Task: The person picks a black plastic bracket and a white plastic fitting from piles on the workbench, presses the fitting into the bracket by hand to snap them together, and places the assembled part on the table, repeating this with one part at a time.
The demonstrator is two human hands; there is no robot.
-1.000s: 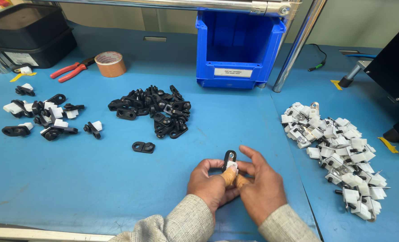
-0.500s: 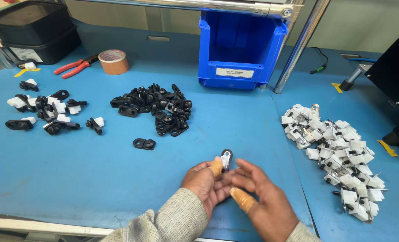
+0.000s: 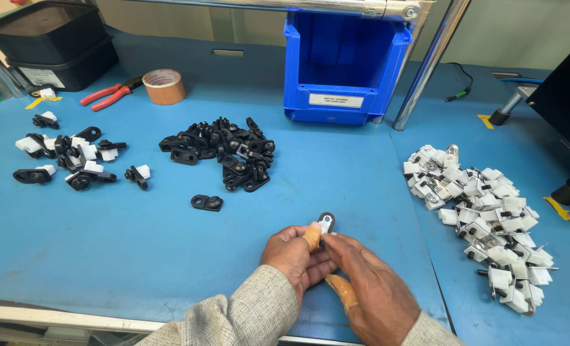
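Holding a small part (image 3: 325, 223) up near the front edge of the blue table (image 3: 137, 256), both hands were pretty bunched together. The left hand (image 3: 296, 255) pinched the part between thumb and fingertips, with a tan wrap on one finger. The part looked like a black clip with a white piece fitted on it, though fingers covered its lower half, so I couldn't make out the whole shape. The right hand (image 3: 368, 288) sat just beside it, fingers loosely spread and touching the left hand's fingers; honestly couldn't tell if it gripped anything. It had a tan wrap on the thumb too, and its wrist was cut off by the frame's bottom edge.

Farther back lay a pile of black clips (image 3: 224, 154), with one loose clip (image 3: 206, 202) on its own in front. Off to the left was a scatter of black-and-white assembled pieces (image 3: 73, 157). On the right, a big heap of white pieces (image 3: 483, 218). A blue bin (image 3: 342, 61) stood at the back, its inside mostly in shadow. Red pliers (image 3: 108, 94) and a tape roll (image 3: 164, 86) lay back left, next to black trays (image 3: 48, 41) partly cropped out.
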